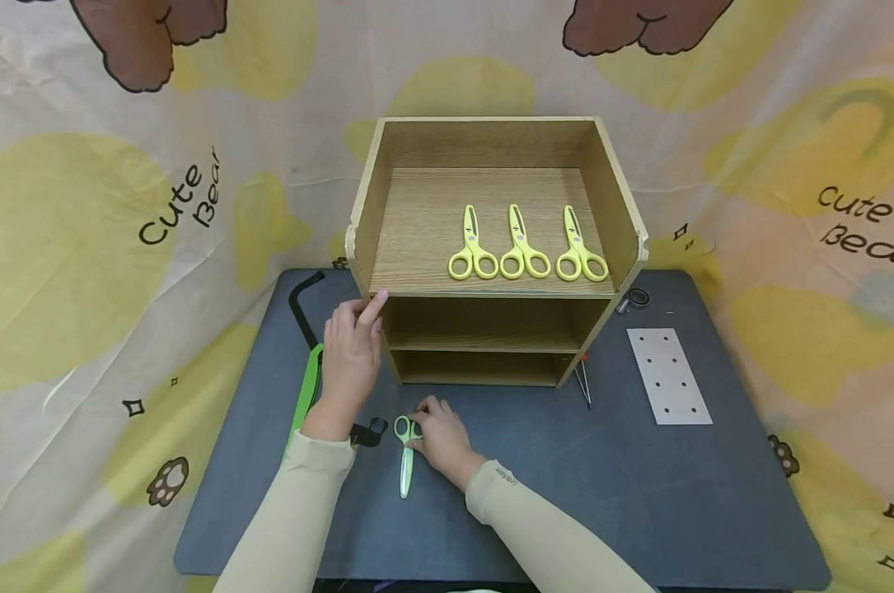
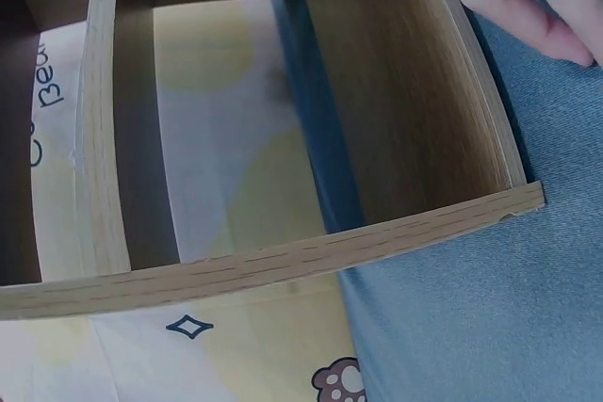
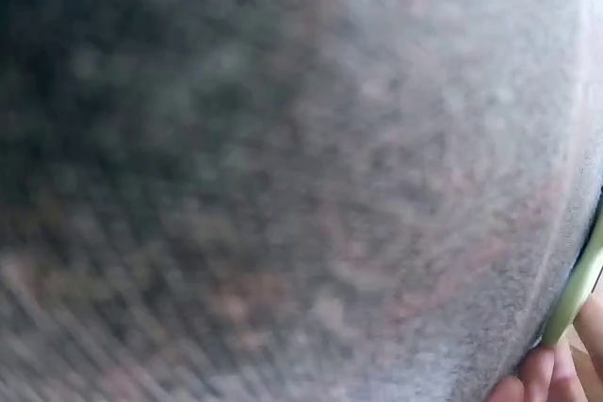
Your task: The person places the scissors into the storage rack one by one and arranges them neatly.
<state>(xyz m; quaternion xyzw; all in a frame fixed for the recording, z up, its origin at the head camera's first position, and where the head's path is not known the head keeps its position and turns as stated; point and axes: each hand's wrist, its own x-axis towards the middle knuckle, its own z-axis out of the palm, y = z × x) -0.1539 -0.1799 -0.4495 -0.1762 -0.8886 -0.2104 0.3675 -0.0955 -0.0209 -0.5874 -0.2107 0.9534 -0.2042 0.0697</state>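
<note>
From the head camera, the right hand [image 1: 441, 438] rests on the dark grey tabletop [image 1: 639, 494] in front of a wooden shelf unit [image 1: 491, 247], its curled fingers closed around the handle loops of a pair of pale green scissors [image 1: 405, 461] that lie flat with the blades pointing toward the person. The left hand [image 1: 352, 354] is laid against the shelf unit's left front corner, fingers straight and close together, the index tip touching the edge of the top shelf. On that top shelf three yellow scissors [image 1: 521, 245] lie side by side, handles toward the front. Left of the left hand lies a green and black tool [image 1: 307, 362]; right of the shelf unit lie tweezers [image 1: 583, 383], a white perforated plate [image 1: 669, 376] and a small black ring [image 1: 638, 296].

The left wrist camera shows what the head camera does not: a close look into the shelf unit's [image 2: 283, 261] compartments, which are open at the back, so the patterned cloth shows through. A few fingertips [image 2: 537, 16] of the left hand appear at the upper right, above the grey tabletop [image 2: 490, 308].

The right wrist camera is pressed almost against the tabletop [image 3: 283, 176], a blurred grey field. At the lower right edge a strip of the pale green scissors [image 3: 577, 294] shows with fingertips [image 3: 542, 378] against it.

Behind the tabletop hangs a cream and yellow cloth backdrop [image 1: 120, 247] printed with "Cute Bear" and brown paws.
</note>
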